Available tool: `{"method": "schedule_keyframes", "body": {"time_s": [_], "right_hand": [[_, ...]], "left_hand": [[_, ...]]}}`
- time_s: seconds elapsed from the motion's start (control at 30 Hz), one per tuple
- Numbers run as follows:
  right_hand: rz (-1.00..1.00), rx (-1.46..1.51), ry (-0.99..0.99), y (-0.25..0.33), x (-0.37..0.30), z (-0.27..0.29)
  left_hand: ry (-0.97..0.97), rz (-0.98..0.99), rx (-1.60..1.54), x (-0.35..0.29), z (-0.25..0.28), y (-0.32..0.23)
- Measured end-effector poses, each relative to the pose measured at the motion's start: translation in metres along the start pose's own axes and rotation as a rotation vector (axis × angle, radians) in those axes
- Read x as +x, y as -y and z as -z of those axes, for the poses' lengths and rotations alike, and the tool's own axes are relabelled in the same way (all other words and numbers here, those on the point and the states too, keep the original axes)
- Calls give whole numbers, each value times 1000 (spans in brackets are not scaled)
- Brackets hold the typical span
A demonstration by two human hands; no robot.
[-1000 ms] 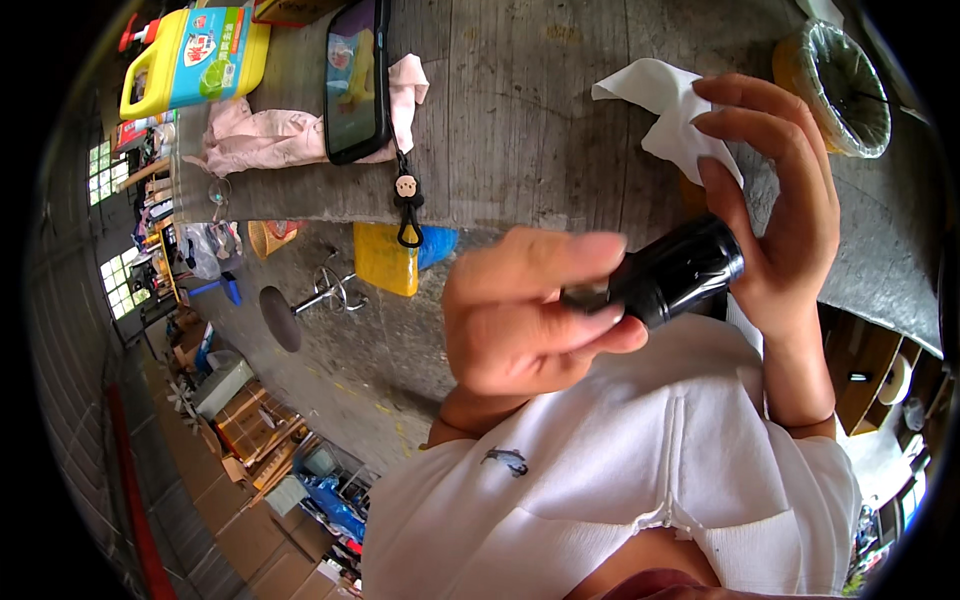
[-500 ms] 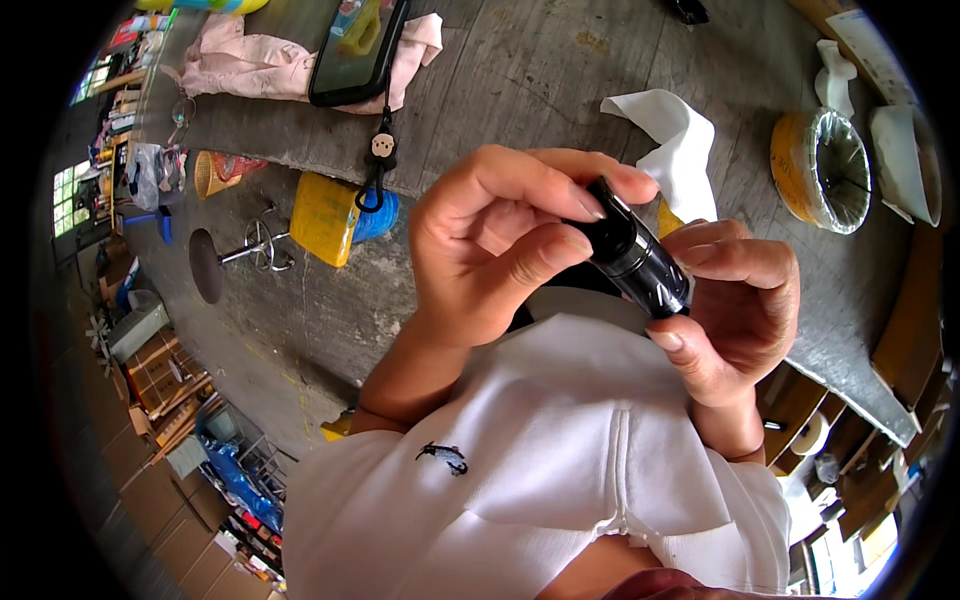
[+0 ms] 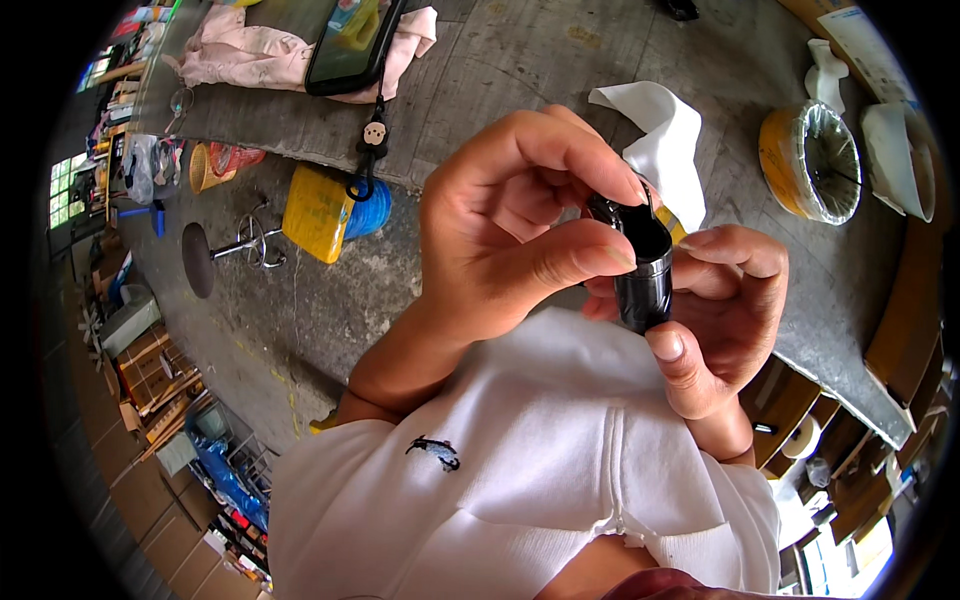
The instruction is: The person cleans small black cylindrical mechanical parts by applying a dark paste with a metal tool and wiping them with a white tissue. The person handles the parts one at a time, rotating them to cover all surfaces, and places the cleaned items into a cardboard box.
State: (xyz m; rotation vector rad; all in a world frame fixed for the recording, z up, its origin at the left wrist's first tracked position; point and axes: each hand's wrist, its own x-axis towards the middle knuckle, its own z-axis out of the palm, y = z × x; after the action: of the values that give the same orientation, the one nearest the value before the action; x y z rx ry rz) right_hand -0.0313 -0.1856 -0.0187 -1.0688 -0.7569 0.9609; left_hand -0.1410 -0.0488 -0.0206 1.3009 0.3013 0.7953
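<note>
A small glossy black cylinder (image 3: pixel 645 295) with a silvery ring stands nearly upright between my hands, in front of my chest. Its upper end shows a dark hollow inside a thin raised rim. My left hand (image 3: pixel 515 215) pinches this upper part between thumb and fingertips; a dark piece under those fingers is partly hidden. From the other side, my right hand (image 3: pixel 730 310) grips the lower part, with the thumb near the bottom end and the fingers behind. Just beyond my hands, a curled white strip (image 3: pixel 665 140) lies on the grey worktable (image 3: pixel 520 70).
A phone (image 3: pixel 350 45) with a dangling strap rests on a pink cloth (image 3: pixel 245 55) at the far left. Farther right stand a yellow lined tub (image 3: pixel 785 160) and a white container (image 3: pixel 895 165). Below the table edge are a yellow-and-blue stool (image 3: pixel 318 215) and a round-based stand (image 3: pixel 198 262).
The black cylinder has turned from slanted to nearly upright, and its hollow upper end now shows. My left fingers have shifted over its rim; my right hand has moved slightly left.
</note>
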Motion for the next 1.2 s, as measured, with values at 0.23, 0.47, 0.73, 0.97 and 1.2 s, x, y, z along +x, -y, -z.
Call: {"method": "schedule_keyframes", "body": {"time_s": [0.23, 0.47, 0.73, 0.97, 1.2], "right_hand": [[15, 56, 10, 0, -6, -5], [236, 34, 90, 1, -5, 8], [285, -1, 41, 12, -21, 12], [376, -234, 79, 24, -25, 26], [310, -560, 36, 49, -36, 53]], "left_hand": [[4, 19, -27, -3, -10, -2], [57, 127, -68, -9, -19, -8], [125, 182, -198, -13, -35, -10], [194, 22, -181, -14, -45, -6], [312, -239, 260, -3, -68, 3]]}}
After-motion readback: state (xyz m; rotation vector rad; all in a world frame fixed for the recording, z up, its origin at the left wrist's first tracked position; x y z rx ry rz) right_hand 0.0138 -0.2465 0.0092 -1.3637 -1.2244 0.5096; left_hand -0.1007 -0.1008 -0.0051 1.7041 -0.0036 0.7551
